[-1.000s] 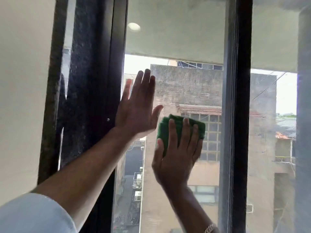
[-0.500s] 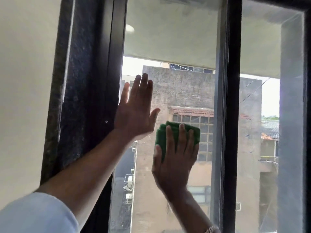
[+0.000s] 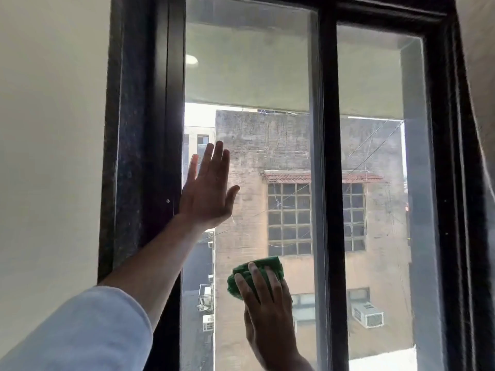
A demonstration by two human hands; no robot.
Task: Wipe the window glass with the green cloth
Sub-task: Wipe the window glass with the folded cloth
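The window glass [image 3: 254, 84] fills the left pane between dark frame posts. My right hand [image 3: 267, 306] presses a bunched green cloth [image 3: 241, 274] flat against the lower part of this pane; the cloth shows above and left of my fingers. My left hand [image 3: 209, 191] lies flat on the glass higher up, by the left frame, with fingers spread and nothing in it. My left forearm and a pale sleeve run down to the lower left corner.
A dark central mullion [image 3: 330, 183] separates the left pane from a right pane [image 3: 375, 76]. The dark outer frame [image 3: 139, 129] meets a pale wall [image 3: 51, 129] on the left. A curtain edge [image 3: 482, 103] hangs at the far right. Buildings show outside.
My right hand has slid the green cloth down the glass, away from my left hand. The left hand stays flat on the pane. The view has pulled back and shows more of the frame.
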